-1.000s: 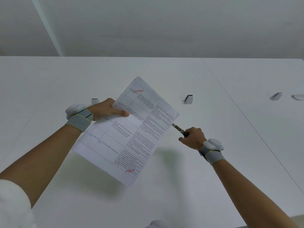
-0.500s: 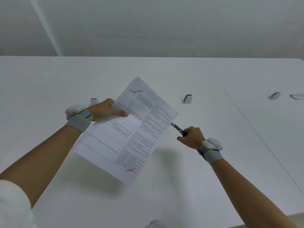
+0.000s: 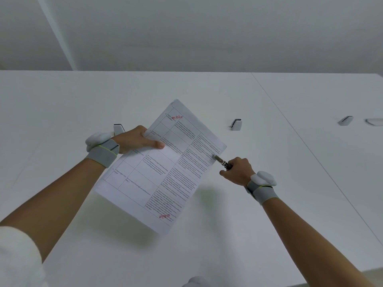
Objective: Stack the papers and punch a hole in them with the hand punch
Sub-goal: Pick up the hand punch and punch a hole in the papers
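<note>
A stack of printed papers point(image 3: 163, 172) with table lines and red stamps is held above the white table point(image 3: 207, 90), tilted with one corner pointing away. My left hand point(image 3: 135, 141) grips its left edge, thumb lying on top. My right hand point(image 3: 238, 169) is closed around a metal hand punch point(image 3: 220, 161). The punch's silver tip touches the papers' right edge. Whether its jaws straddle the sheets is too small to tell.
Small white-and-black blocks stand on the table: one point(image 3: 236, 124) beyond the papers, one point(image 3: 118, 129) behind my left hand, one point(image 3: 345, 120) at the far right next to a flat white object point(image 3: 374, 122). A seam point(image 3: 310, 154) crosses the table diagonally.
My right hand has carried the punch leftward until its tip meets the papers' right edge. My left hand and the papers have stayed nearly still.
</note>
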A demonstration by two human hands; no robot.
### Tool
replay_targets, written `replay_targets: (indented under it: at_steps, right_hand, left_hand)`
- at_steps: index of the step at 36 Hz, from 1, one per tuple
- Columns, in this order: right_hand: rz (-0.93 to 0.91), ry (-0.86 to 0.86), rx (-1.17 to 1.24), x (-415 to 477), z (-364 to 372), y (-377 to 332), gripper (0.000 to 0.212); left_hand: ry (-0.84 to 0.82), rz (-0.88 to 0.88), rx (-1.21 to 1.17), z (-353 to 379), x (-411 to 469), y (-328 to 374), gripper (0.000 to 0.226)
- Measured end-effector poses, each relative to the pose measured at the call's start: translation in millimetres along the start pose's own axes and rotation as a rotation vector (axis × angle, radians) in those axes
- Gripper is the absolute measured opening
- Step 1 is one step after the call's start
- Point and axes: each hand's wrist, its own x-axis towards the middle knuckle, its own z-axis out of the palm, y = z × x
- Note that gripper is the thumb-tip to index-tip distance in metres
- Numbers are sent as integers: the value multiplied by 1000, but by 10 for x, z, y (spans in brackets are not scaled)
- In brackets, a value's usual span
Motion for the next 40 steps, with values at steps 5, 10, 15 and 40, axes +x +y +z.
replay_targets:
  at_steps: [5,10,15,40]
  right_hand:
    - [-10,11,4,-2,13,-28,36]
    - [-9,15,6,5,12,-37,37]
    - [0,9,1,20,23,-50,34]
    - [-18,2,-56,-17,39,-104,35]
  left_hand:
    - [13,0,3,18,51,-41,32]
    - [14,1,8,17,59,-62,32]
    - [3,9,12,0,50,-71,37]
    - [-2,9,1,11,5,-15,38]
